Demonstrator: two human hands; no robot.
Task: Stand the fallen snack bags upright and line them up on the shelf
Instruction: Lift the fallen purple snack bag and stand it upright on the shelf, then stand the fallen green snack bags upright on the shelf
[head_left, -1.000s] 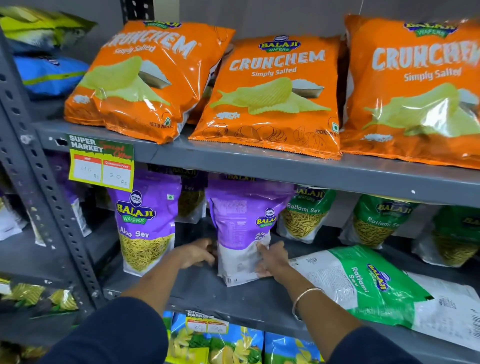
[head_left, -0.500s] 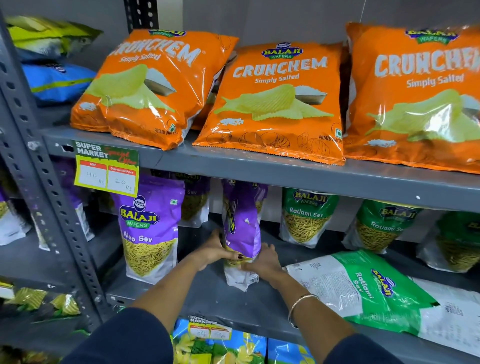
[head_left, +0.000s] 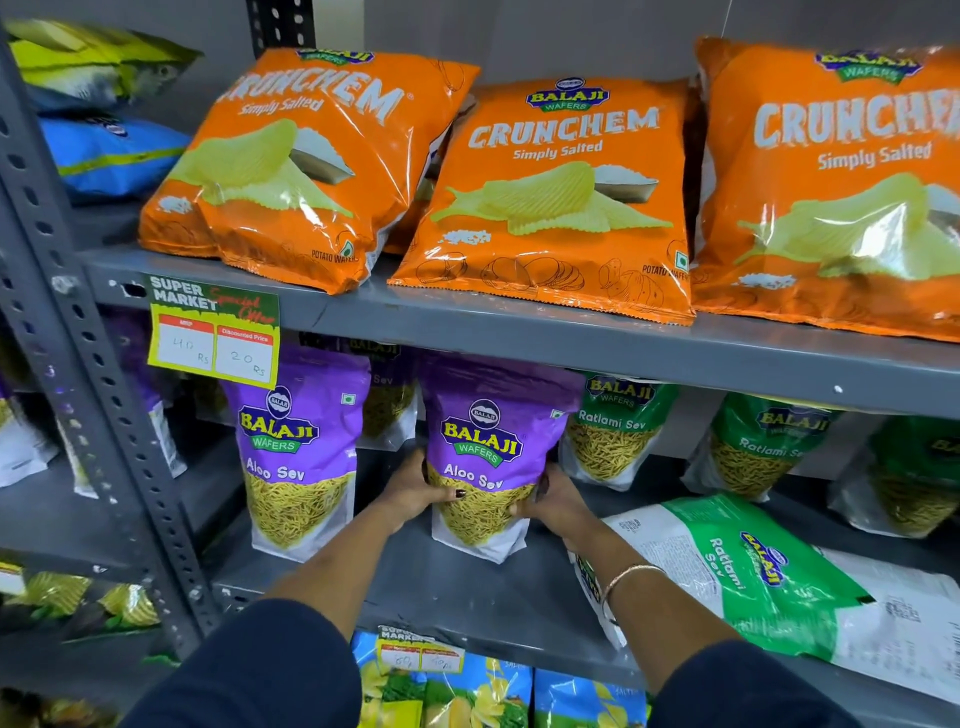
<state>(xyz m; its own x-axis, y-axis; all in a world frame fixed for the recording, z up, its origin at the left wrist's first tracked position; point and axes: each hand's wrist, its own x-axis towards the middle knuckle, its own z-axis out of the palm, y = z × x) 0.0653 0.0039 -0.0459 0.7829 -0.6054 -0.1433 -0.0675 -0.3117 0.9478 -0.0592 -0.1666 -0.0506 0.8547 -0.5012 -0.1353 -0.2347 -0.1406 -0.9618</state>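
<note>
A purple Aloo Sev bag (head_left: 485, 447) stands upright on the grey middle shelf (head_left: 457, 597), front label facing me. My left hand (head_left: 415, 491) grips its left side and my right hand (head_left: 558, 501) grips its right side. To its left a second purple Aloo Sev bag (head_left: 296, 452) stands upright. A green Ratlami Sev bag (head_left: 769, 582) lies flat on the same shelf to the right, partly under my right forearm. Upright green Ratlami Sev bags (head_left: 615, 431) stand further back.
Orange Crunchem chip bags (head_left: 550, 197) lean on the upper shelf, whose edge (head_left: 571, 348) overhangs the bags below. A price tag (head_left: 213, 332) hangs at its left. A perforated grey upright post (head_left: 93, 374) bounds the left side. Blue and yellow bags (head_left: 467, 691) fill the shelf below.
Both hands have turned the purple bag from back-facing, through edge-on, to front-facing. It now stands upright between my hands.
</note>
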